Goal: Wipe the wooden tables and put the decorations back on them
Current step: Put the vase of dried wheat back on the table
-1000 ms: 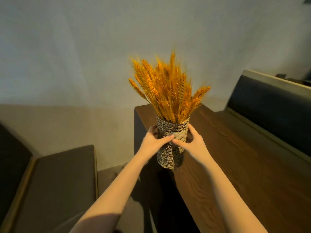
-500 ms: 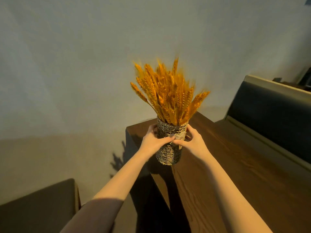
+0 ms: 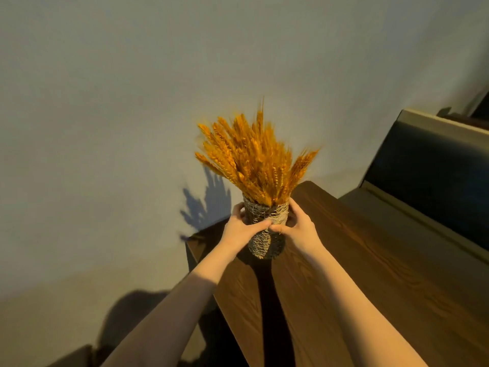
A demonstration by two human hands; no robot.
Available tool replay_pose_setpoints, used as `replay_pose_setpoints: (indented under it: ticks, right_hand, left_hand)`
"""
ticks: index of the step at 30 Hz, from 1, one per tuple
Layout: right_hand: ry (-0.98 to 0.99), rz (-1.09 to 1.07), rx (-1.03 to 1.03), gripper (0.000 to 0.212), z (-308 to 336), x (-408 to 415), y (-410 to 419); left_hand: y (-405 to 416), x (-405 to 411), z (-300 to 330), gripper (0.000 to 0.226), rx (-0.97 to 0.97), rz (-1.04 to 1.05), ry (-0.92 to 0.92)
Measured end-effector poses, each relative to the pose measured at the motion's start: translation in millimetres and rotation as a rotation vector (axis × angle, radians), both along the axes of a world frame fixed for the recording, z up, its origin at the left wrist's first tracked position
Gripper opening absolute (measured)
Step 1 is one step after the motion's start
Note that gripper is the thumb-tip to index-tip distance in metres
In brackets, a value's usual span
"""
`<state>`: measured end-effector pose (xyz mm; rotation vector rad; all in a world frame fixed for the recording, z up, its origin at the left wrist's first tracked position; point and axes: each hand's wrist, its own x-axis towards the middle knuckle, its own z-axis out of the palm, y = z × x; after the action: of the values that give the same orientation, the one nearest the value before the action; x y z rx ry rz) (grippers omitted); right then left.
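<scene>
A woven rope vase (image 3: 267,243) filled with orange dried wheat stalks (image 3: 254,160) stands upright over the far left corner of the dark wooden table (image 3: 357,274). My left hand (image 3: 242,230) grips the vase from the left and my right hand (image 3: 297,231) grips it from the right, thumbs meeting across its front. Whether the vase's base rests on the tabletop I cannot tell.
A plain pale wall rises right behind the table's far end, with the wheat's shadow on it. A dark padded bench backrest (image 3: 434,178) with a light wooden frame runs along the table's right side. Part of another dark seat (image 3: 76,358) shows at the bottom left.
Both hands carried the vase from beside the table's left edge forward to its far left corner, close to the wall. The grip has stayed the same.
</scene>
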<state>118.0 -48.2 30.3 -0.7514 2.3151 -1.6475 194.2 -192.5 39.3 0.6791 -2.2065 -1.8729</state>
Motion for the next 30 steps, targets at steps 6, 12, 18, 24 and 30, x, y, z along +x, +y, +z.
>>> replay_pose_setpoints:
  ticks: [6,12,18,24,30]
  right_hand:
    - [-0.015,-0.051,0.084,0.074,-9.3,-49.4,-46.8]
    - [-0.069,-0.134,0.173,0.076,-30.2,-89.6,-80.0]
    - [-0.099,-0.192,0.161,0.071,-46.5,-103.0,-98.7]
    - [-0.109,-0.210,0.178,0.071,-57.8,-111.4,-113.7]
    - [-0.141,-0.231,0.176,0.069,-65.1,-115.7,-118.6]
  left_hand:
    - [-57.5,-72.8,-55.0,0.117,-0.039,0.035,-0.034]
    - [-77.3,-102.9,-42.6,0.113,-0.060,-0.002,-0.051]
    - [-88.4,-117.6,-56.3,0.101,-0.081,-0.001,-0.061]
    - [-103.5,-128.8,-72.8,0.079,-0.010,-0.018,-0.095]
    - [-107.9,-143.3,-86.5,0.071,0.060,-0.064,-0.132]
